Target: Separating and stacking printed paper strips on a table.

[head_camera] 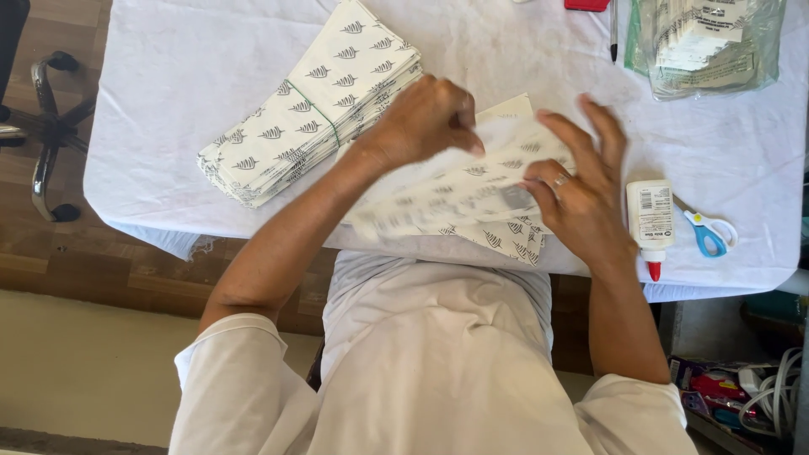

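My left hand (425,120) pinches the upper edge of a white paper sheet printed with small dark leaf motifs (447,195), which is blurred by motion. My right hand (581,190), a ring on one finger, holds the same sheet at its right end with fingers spread. More printed sheets (510,238) lie under it at the table's near edge. A banded stack of the same printed paper bags (312,105) lies to the left of my left hand on the white tablecloth (168,84).
A white glue bottle with a red tip (650,223) and blue-handled scissors (708,233) lie right of my right hand. A clear plastic bag of papers (704,42), a pen (613,29) and a red object (586,4) sit at the far edge. An office chair base (46,126) stands left of the table.
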